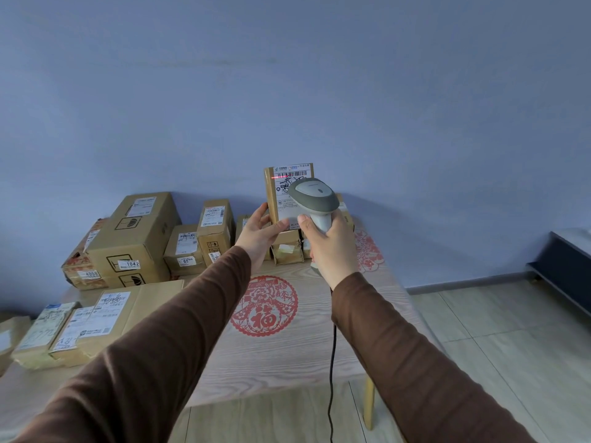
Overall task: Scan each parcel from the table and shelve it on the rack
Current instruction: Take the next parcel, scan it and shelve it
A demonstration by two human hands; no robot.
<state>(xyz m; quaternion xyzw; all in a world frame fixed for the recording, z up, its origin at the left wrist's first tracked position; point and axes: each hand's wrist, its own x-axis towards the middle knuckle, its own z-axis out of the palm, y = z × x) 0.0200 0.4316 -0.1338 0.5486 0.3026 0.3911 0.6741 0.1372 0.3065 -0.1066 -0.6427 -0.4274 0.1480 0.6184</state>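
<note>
Brown sleeves reach forward from the bottom edge, both arms out over the tabletop (287,362), pale wood with a red paper-cut medallion (264,306) on it. A black cable (331,362) drops from under the right wrist toward the floor. Right hand (331,243) is curled tight round the handle of the grey scanner (315,195), whose head points at the parcel. Left hand (259,233) holds that parcel (287,187) upright in the air, above the tabletop's far side, thumb across its lower front, fingers behind its left edge. A red scan line (283,177) falls across the label just under the barcode, and the scanner's head covers part of the label's right side.

Off to the left, near parcels (76,327) lie flat on the tabletop, labels up. Farther back, a big box (134,238) marked 1042 is stacked among smaller boxes (204,241) in a row along the blue wall (287,91). More small boxes stand behind the hands.
</note>
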